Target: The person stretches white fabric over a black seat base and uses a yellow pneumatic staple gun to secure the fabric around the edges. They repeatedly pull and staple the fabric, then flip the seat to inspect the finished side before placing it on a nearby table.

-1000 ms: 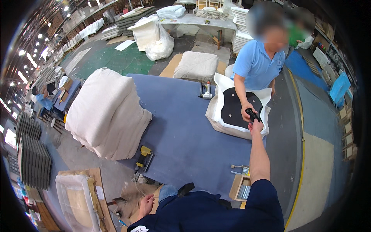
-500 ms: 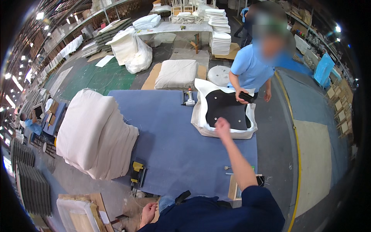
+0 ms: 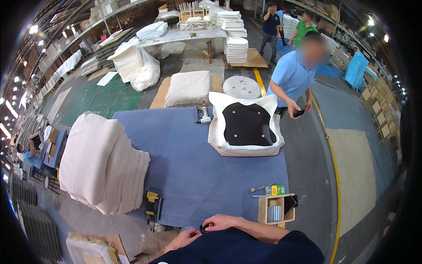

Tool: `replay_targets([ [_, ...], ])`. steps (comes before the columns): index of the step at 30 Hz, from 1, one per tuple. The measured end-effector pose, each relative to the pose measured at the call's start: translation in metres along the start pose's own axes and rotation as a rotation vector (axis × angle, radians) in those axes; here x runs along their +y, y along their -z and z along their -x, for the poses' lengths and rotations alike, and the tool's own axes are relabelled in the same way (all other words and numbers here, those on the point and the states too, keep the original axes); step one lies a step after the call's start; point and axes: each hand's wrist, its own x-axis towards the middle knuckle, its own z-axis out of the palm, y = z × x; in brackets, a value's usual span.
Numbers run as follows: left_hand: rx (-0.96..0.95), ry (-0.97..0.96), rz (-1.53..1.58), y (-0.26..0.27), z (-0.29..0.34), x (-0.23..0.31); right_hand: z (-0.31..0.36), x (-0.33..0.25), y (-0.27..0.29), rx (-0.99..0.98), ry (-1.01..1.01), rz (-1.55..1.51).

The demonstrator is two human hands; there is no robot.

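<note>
Both of my hands are close together against my dark shirt at the table's near edge. My right hand (image 3: 218,223) has its fingers curled down over a small black item (image 3: 204,229) at my waist. Beside it, my left hand (image 3: 186,238) is closed, and what its fingers hold is hidden. Toward the far right of the blue table (image 3: 206,185) lies a cushion (image 3: 246,150) with a black base board and loose white fabric edges. Neither hand touches it.
Stacked beige cushions (image 3: 103,163) fill the table's left. Two staple guns (image 3: 152,204), (image 3: 204,114) lie near the front edge and beside the cushion. A wooden box (image 3: 288,213) of staple strips is at front right. A co-worker in light blue (image 3: 292,72) holds a black object.
My right hand has drawn back from the cushion to my waist, beside my left hand. The co-worker has taken their hand and the black object away from the cushion. The view has shifted slightly.
</note>
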Motion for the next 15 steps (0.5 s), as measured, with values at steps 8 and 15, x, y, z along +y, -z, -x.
replay_targets([
  [8, -0.071, 0.056, -0.003, 0.002, -0.006, 0.018, 0.029, 0.005, 0.006, -0.02, -0.067, -0.002],
  [15, -0.072, 0.021, -0.004, -0.006, -0.013, 0.008, 0.029, -0.002, 0.002, -0.011, -0.095, -0.033],
])
